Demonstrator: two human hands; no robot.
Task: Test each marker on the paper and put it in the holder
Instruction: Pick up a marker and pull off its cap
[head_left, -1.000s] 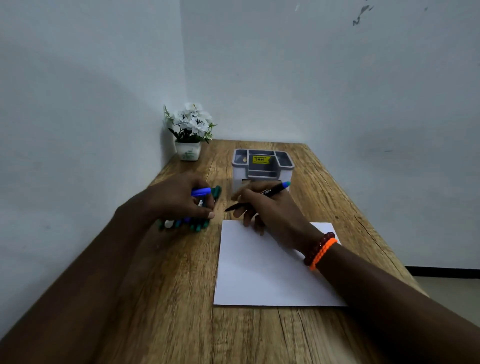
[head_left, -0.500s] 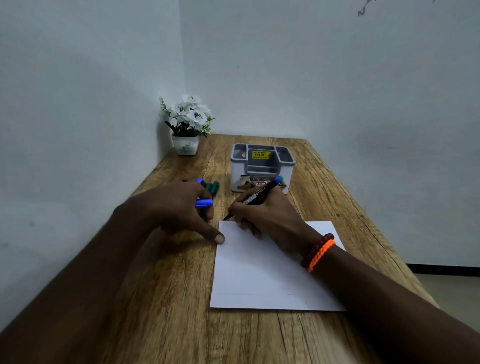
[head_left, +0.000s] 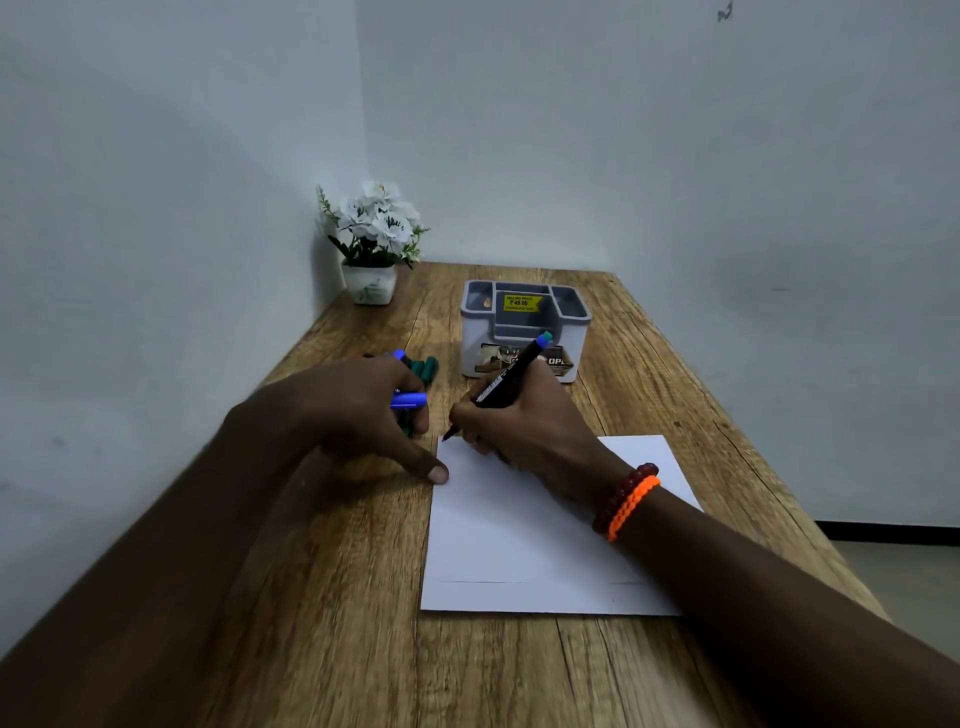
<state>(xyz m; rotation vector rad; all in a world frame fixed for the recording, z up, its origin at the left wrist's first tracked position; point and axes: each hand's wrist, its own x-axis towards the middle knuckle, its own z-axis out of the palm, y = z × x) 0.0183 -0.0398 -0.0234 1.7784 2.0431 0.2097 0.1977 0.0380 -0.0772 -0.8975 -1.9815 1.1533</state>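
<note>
Marker tip at the paper's far-left corner

The right hand (head_left: 524, 421) pinches a black marker (head_left: 506, 382), its tip at the paper's (head_left: 519, 545) eleven-o'clock corner; the left hand (head_left: 358, 410) grips a blue cap (head_left: 408, 400), thumb pressing the paper's edge; the holder (head_left: 524, 332) stands at twelve o'clock; green markers (head_left: 423, 369) lie at its nine.

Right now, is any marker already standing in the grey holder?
No, the grey holder shows only bare compartments, while the right hand grips the black marker at the paper's corner.
</note>
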